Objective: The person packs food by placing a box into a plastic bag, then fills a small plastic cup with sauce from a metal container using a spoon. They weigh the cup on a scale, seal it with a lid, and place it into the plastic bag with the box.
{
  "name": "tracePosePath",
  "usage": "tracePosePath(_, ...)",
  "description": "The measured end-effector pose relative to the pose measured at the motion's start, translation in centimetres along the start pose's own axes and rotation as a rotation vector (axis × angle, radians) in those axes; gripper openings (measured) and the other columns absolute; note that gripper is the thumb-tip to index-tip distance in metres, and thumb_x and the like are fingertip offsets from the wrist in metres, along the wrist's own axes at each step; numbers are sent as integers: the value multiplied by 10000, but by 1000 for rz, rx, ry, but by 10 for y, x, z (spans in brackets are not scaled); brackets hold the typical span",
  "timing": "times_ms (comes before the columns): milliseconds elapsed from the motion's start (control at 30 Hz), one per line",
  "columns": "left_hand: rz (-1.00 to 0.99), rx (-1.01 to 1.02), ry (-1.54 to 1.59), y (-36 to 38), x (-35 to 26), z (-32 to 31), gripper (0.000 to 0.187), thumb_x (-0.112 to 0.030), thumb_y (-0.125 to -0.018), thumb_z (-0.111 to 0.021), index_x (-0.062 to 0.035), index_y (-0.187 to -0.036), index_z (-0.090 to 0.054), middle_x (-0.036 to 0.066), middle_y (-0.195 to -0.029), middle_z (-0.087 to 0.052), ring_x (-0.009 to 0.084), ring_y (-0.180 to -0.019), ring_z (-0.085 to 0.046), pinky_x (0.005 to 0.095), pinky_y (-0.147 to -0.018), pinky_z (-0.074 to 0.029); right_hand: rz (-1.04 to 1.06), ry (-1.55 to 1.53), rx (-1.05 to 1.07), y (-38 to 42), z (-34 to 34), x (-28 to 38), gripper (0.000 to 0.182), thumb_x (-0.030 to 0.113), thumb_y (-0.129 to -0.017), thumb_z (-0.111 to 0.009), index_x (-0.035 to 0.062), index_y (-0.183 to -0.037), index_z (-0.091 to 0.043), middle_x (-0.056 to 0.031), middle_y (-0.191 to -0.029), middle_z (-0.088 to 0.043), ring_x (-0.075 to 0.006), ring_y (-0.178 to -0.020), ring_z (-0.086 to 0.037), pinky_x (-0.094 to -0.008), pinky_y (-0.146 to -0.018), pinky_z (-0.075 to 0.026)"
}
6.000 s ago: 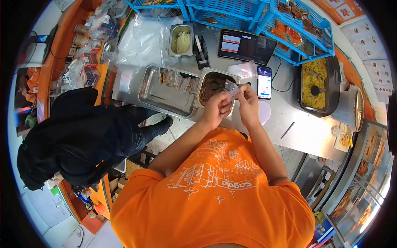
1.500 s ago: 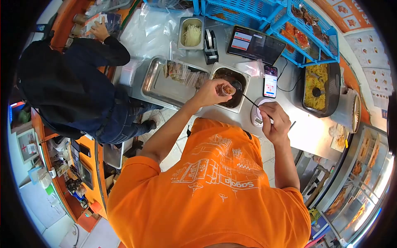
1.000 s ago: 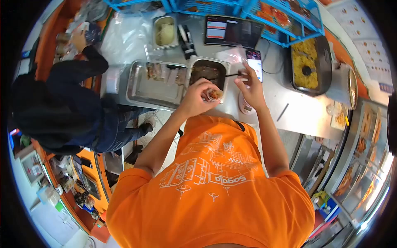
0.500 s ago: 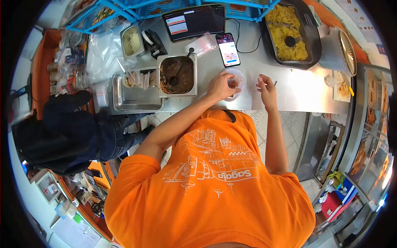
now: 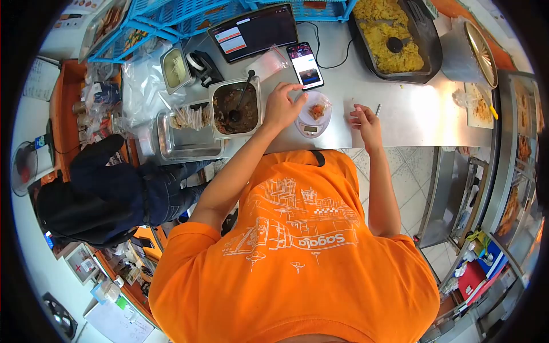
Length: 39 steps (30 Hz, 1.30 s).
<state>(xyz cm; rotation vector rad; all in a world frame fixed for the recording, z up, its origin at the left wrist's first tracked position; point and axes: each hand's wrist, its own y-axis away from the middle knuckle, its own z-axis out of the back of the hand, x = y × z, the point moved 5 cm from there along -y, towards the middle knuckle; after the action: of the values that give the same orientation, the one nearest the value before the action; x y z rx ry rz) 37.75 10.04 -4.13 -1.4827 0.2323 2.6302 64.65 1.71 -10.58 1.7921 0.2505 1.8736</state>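
My left hand (image 5: 280, 107) is over the counter, empty, its fingers spread and one fingertip at the lower edge of a lit phone (image 5: 305, 66). Just right of that hand is a small round white scale (image 5: 310, 130) with a display. On it lies a clear plastic bag (image 5: 317, 111) with some reddish-brown food inside. My right hand (image 5: 366, 126) rests at the counter, right of the scale, with loosely curled fingers and nothing visible in them. A thin stick-like item (image 5: 378, 109) lies beside it.
Left of my left hand stand a steel pan of brown stew (image 5: 235, 108) with a ladle, and a steel tray (image 5: 189, 150). A tablet (image 5: 253, 34) and blue crates (image 5: 189, 20) are behind. Yellow food fills a black pan (image 5: 432, 57). A person in dark clothes (image 5: 108, 188) stands left.
My left hand has let go of the bag on the scale and moved left and up to the phone. My right hand has stayed near its place, its fingers slightly more curled. The view has shifted a little.
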Motion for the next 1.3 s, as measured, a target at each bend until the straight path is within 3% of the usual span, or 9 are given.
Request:
tracePosePath(233,-43,11,-54,-16,14,-21,327,-256,-799,-751,-76,-1069,-714,106,-1065,-647,194,-661,-625,316,-650,-515,-129,-67,95,10,-26,-1,278,216,-987,-563,19,-1165,-645,-29,-921,-669,-98,-758,-616,-239,-669,-483)
tracePosePath(400,-265,115,-368,-1,13,-50,396,-265,-701,-805,-74,-1037,-718,123,-1026,-636,305,-912,-640,404,-806,-515,-76,24,140,6,-51,-2,258,136,-937,-593,-31,-1119,-665,-46,-841,-680,-104,-676,-618,-250,-571,-480)
tracePosePath(567,-192,123,-96,4,23,-60,357,-248,-673,-847,-40,-921,-698,143,-1018,-657,343,-955,-636,410,-850,-510,65,174,162,11,-74,22,246,107,-899,-616,-48,-1078,-682,-57,-793,-680,-103,-662,-613,-252,-550,-470)
tracePosePath(667,-140,5,242,25,4,-16,305,-164,-727,-811,-24,-942,-648,103,-959,-695,257,-907,-675,352,-813,-511,124,-109,351,7,-86,47,266,154,-898,-657,-40,-1079,-681,-44,-809,-668,-99,-644,-584,-230,-555,-448)
tracePosePath(833,-89,-44,411,82,-1,71,276,-133,-792,-790,-24,-979,-618,73,-995,-696,156,-963,-666,316,-837,-519,226,146,318,-1,-183,126,484,283,-857,-753,-46,-1195,-643,-42,-827,-641,-88,-669,-570,-235,-549,-435)
tracePosePath(900,130,-34,886,110,26,83,209,-62,-847,-746,-25,-992,-600,58,-983,-677,127,-954,-657,289,-837,-528,240,216,319,-23,-229,119,505,297,-836,-775,-43,-1190,-656,-43,-821,-638,-91,-627,-562,-234,-539,-430)
tracePosePath(1000,132,-111,843,146,68,101,192,-3,-869,-710,-19,-1025,-598,59,-988,-675,133,-923,-667,277,-817,-540,422,401,426,-57,-276,100,410,277,-840,-778,-10,-1121,-695,-6,-764,-611,-76,-580,-531,-246,-503,-406)
tracePosePath(1167,306,-74,798,176,122,112,225,-20,-862,-725,-7,-1061,-621,58,-996,-683,123,-894,-669,261,-821,-538,302,334,600,8,-286,120,230,187,-887,-726,2,-1023,-727,-44,-816,-673,-85,-639,-563,-244,-565,-440)
tracePosePath(1300,313,-59,604,169,132,122,255,-74,-834,-772,-14,-1047,-645,25,-968,-684,89,-877,-649,241,-814,-521,760,520,649,54,-276,137,164,99,-878,-702,6,-1012,-715,-124,-921,-707,-208,-727,-675,-284,-622,-531)
